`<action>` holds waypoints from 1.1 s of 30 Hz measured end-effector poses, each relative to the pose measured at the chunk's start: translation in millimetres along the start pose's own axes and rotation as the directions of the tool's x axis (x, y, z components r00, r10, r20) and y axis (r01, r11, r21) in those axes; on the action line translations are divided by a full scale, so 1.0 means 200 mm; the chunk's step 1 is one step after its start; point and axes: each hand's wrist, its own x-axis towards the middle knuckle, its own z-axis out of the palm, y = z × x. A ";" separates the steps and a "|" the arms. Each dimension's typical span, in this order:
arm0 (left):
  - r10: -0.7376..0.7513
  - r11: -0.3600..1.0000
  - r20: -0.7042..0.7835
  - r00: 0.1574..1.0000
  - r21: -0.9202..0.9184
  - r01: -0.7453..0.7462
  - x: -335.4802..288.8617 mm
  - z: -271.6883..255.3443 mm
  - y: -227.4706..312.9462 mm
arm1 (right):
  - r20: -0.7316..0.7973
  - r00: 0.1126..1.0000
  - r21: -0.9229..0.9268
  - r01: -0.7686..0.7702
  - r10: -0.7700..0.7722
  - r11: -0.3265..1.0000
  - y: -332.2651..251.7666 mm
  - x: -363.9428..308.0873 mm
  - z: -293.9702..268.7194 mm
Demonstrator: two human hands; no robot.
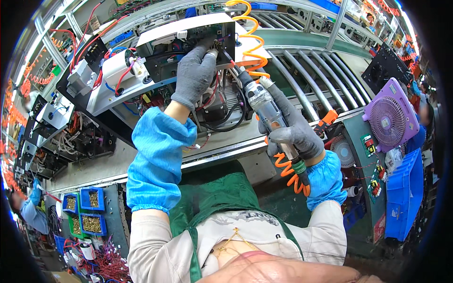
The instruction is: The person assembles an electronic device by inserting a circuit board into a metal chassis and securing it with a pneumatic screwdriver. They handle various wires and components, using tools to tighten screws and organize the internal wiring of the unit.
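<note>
My right hand (297,127), in a grey glove, is wrapped round a pneumatic screwdriver (266,106). Its long bit points up and left at the open metal chassis (188,33). My left hand (196,75), gloved too, reaches into that chassis; its fingertips are close together by the bit's end, and whatever they pinch is too small and shaded to make out. Wires, a dark cylindrical part and black cables show below the left hand. A white cylinder (118,68) with red wires stands on the metal plate left of the chassis.
An orange coiled hose (255,42) hangs beside the chassis. Conveyor rollers (321,80) run to the right. A purple fan (391,113) and a blue bin (403,193) stand at the right. Small blue trays (93,224) of brass-coloured fasteners sit lower left. Another person (30,212) is at far left.
</note>
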 end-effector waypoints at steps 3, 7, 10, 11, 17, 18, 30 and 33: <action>0.021 0.999 0.007 1.000 0.049 -0.022 0.02 0.04 0.05 | 0.029 0.999 0.074 0.025 -0.027 0.997 -0.03 -0.02 -0.02; 0.056 0.994 0.041 0.998 0.095 -0.060 0.08 0.08 0.07 | -0.026 0.992 -0.155 0.116 -0.122 0.981 -0.07 0.01 -0.04; 0.125 0.973 0.059 0.990 0.186 -0.134 0.07 0.09 0.10 | -0.060 0.997 -0.279 0.030 -0.048 0.960 -0.13 0.01 -0.05; 0.134 0.974 0.073 0.988 0.176 -0.145 0.08 0.09 0.07 | -0.056 0.998 -0.296 0.018 -0.036 0.955 -0.15 0.01 -0.05; 0.010 0.970 0.138 0.990 0.240 -0.043 0.07 0.06 0.11 | 0.001 0.999 -0.374 0.034 -0.036 0.927 -0.17 0.06 -0.07; -0.027 0.961 0.146 0.989 0.276 -0.014 0.06 0.05 0.11 | 0.019 0.998 -0.380 0.055 -0.052 0.924 -0.17 0.07 -0.07; 0.129 0.960 0.400 0.907 -0.280 -0.013 -0.03 0.06 0.11 | -0.086 0.996 -0.567 -0.080 0.037 0.820 -0.32 0.04 0.12; 0.594 0.790 0.205 0.778 0.030 -0.612 -0.02 0.10 0.07 | -0.033 0.999 -0.797 -0.009 -0.029 0.604 -0.34 0.07 0.11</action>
